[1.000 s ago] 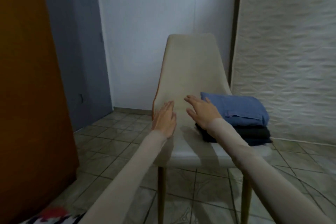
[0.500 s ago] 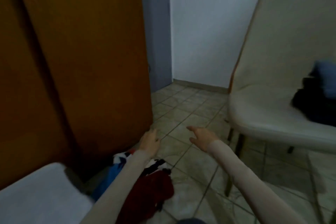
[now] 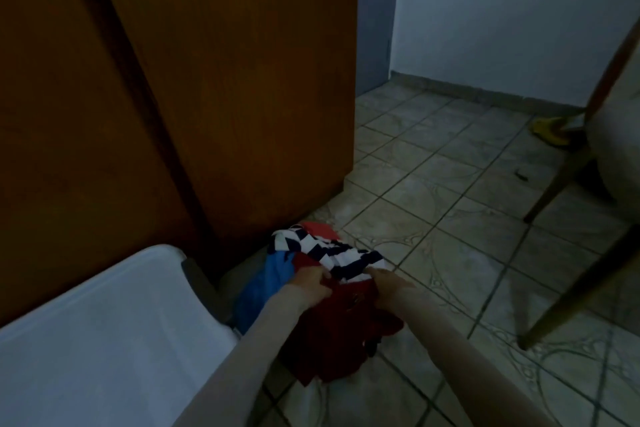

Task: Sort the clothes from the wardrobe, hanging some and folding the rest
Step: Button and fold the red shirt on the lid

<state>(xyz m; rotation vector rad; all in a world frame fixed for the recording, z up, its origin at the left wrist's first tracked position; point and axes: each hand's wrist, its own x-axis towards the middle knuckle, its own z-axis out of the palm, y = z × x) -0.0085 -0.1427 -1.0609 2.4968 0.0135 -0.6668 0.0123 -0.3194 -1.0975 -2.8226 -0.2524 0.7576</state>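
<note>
Our left hand [image 3: 309,282] and right hand [image 3: 387,288] both grip the striped top [image 3: 332,250] on the floor pile [image 3: 332,329] — much sorting remains, we judge.

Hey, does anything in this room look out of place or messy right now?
Yes. A crumpled pile of clothes lies on the tiled floor by the wooden wardrobe; the left hand and right hand are both gripping it. A yellow object also lies on the floor behind the chair leg; too blurred to identify.
</note>
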